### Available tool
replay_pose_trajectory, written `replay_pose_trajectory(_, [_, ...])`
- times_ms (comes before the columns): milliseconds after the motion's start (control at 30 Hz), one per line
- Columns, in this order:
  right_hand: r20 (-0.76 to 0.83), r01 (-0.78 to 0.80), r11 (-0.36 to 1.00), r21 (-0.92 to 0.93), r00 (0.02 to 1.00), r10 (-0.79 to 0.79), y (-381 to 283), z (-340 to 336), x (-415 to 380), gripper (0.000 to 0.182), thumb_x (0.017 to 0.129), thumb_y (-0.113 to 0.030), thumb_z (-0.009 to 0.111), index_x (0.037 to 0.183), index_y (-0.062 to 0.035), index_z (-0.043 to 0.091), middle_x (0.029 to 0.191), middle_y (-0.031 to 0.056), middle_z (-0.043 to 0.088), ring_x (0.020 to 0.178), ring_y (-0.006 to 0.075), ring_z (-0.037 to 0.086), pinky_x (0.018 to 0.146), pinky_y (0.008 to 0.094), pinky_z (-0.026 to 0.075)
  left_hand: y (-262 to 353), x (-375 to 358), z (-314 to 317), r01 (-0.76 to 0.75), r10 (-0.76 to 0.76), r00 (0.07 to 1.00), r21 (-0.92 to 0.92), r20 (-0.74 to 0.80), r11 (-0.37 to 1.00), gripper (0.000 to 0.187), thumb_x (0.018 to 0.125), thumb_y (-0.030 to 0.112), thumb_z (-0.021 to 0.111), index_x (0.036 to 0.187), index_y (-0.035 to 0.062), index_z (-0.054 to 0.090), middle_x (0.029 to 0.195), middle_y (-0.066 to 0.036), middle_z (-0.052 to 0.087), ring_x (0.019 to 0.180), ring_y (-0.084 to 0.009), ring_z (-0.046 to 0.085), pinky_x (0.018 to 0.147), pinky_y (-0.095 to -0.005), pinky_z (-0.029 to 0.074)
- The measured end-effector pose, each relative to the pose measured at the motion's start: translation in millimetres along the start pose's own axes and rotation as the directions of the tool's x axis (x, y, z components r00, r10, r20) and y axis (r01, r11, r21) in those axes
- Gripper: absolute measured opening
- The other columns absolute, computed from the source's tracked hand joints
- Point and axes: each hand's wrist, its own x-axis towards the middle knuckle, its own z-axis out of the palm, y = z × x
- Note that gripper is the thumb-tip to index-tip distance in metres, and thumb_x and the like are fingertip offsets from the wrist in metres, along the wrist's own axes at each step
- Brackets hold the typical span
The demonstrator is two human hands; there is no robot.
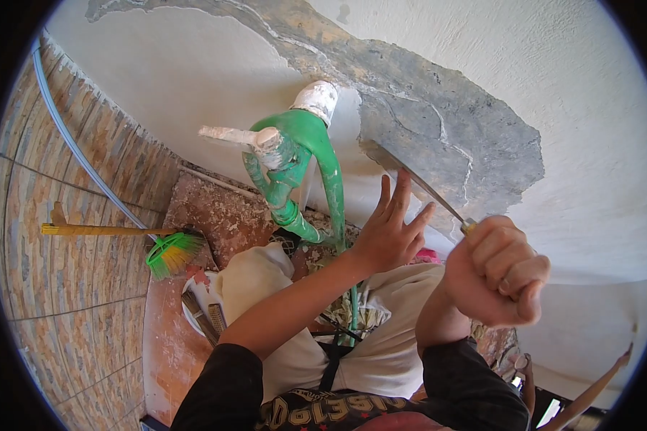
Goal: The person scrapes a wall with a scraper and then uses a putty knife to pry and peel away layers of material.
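My right hand (496, 269) is wrapped in a fist round the handle of a putty knife (428, 188). Its long metal blade slants up and left, the tip at a grey bare patch (474, 122) where the white wall's coating is gone. My left hand (392, 233) has its fingers spread, and one fingertip lies against the blade or just over it. Most of the handle is hidden inside my right fist. Left of the blade a green pipe fitting (305, 136) with several branches stands before the wall, smeared white at its ends.
A green-and-yellow broom (174, 253) leans by the stone-patterned tiles (72, 287). Beside my leg is a white container (194, 287) with brushes or tools on it. Flaked debris covers the red floor (216, 208). Another person's arm (589, 395) reaches up at lower right.
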Motion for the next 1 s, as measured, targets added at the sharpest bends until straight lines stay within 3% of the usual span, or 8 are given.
replay_pose_trajectory(133, [0.049, -0.058, 0.998, 0.006, 0.997, 0.058, 17, 3, -8, 0.031, 0.088, -0.026, 0.039, 0.06, -0.0129, 0.035, 0.045, -0.0037, 0.032, 0.038, 0.0117, 0.028, 0.041, 0.0289, 0.023, 6, 0, 1, 0.104, -0.106, 0.993, -0.041, -0.058, 0.994, 0.053, 0.079, 0.016, 0.06, 0.127, -0.0001, 0.048, 0.137, -0.05, 0.007, 0.131, -0.0644, 0.007, 0.103, -0.0719, 0.017])
replay_pose_trajectory(267, [0.079, -0.02, 1.0, -0.019, 0.997, 0.022, 5, 5, -9, 0.028, 0.088, -0.025, 0.039, 0.063, -0.0122, 0.038, 0.045, -0.0014, 0.034, 0.039, 0.0119, 0.027, 0.042, 0.0293, 0.025, -1, -1, -2, -0.046, 0.045, 0.999, 0.041, 0.015, 0.998, 0.049, 0.079, 0.017, 0.06, 0.124, -0.0006, 0.05, 0.136, -0.052, 0.008, 0.13, -0.0658, 0.006, 0.102, -0.0732, 0.017])
replay_pose_trajectory(433, [0.001, -0.099, 0.995, -0.002, 0.995, 0.099, 15, 8, -13, 0.029, 0.089, -0.025, 0.038, 0.064, -0.0118, 0.038, 0.047, -0.0017, 0.036, 0.039, 0.0109, 0.028, 0.042, 0.0281, 0.026, 10, 3, -3, 0.129, -0.131, 0.987, -0.024, -0.094, 0.991, 0.047, 0.078, 0.018, 0.059, 0.12, -0.0022, 0.053, 0.136, -0.051, 0.011, 0.133, -0.0623, 0.009, 0.101, -0.0746, 0.016])
replay_pose_trajectory(600, [0.037, -0.085, 0.995, -0.053, 0.996, 0.087, 1, 4, -10, 0.042, 0.092, -0.031, 0.045, 0.058, -0.0064, 0.039, 0.045, 0.0041, 0.037, 0.038, 0.0179, 0.036, 0.042, 0.0355, 0.035, 9, 0, -5, 0.016, -0.014, 0.999, -0.023, 0.052, 1.0, 0.04, 0.079, 0.018, 0.059, 0.113, -0.0037, 0.055, 0.134, -0.053, 0.01, 0.131, -0.0649, 0.004, 0.1, -0.0765, 0.012])
replay_pose_trajectory(667, [0.151, -0.029, 0.999, -0.026, 0.988, 0.033, 20, 3, -13, 0.033, 0.09, -0.025, 0.04, 0.06, -0.012, 0.036, 0.047, -0.0002, 0.036, 0.039, 0.0115, 0.03, 0.041, 0.0292, 0.024, 14, 2, -2, 0.065, -0.065, 0.998, -0.052, -0.001, 0.997, 0.039, 0.079, 0.018, 0.059, 0.111, -0.0038, 0.056, 0.133, -0.053, 0.011, 0.131, -0.0648, 0.005, 0.099, -0.0769, 0.012])
replay_pose_trajectory(833, [0.042, -0.089, 0.994, -0.06, 0.995, 0.092, 5, 11, -9, 0.031, 0.09, -0.025, 0.038, 0.062, -0.0112, 0.037, 0.047, -0.0001, 0.035, 0.039, 0.0121, 0.027, 0.044, 0.0299, 0.025, 10, -2, -7, -0.031, 0.027, 0.996, 0.039, 0.084, 0.999, 0.038, 0.08, 0.019, 0.058, 0.111, -0.0039, 0.057, 0.133, -0.054, 0.01, 0.131, -0.0654, 0.004, 0.099, -0.0772, 0.012])
replay_pose_trajectory(933, [0.032, -0.124, 0.989, -0.086, 0.991, 0.127, 4, 6, -9, 0.031, 0.091, -0.026, 0.036, 0.063, -0.0111, 0.038, 0.047, -0.0004, 0.034, 0.04, 0.0124, 0.025, 0.045, 0.0304, 0.026, 13, -3, -1, 0.067, -0.065, 0.997, -0.044, 0.038, 0.997, 0.038, 0.081, 0.019, 0.057, 0.111, -0.0039, 0.058, 0.133, -0.054, 0.01, 0.131, -0.0648, 0.004, 0.099, -0.077, 0.012])
replay_pose_trajectory(1000, [-0.044, -0.228, 0.97, -0.081, 0.973, 0.225, 6, 5, -8, 0.038, 0.091, -0.029, 0.045, 0.06, -0.0069, 0.043, 0.044, 0.0058, 0.038, 0.038, 0.0173, 0.038, 0.041, 0.0347, 0.031, 13, -4, 2, 0.069, -0.068, 0.997, -0.033, 0.023, 0.997, 0.038, 0.081, 0.02, 0.059, 0.111, -0.0036, 0.058, 0.134, -0.053, 0.009, 0.133, -0.063, 0.003, 0.1, -0.0765, 0.011])
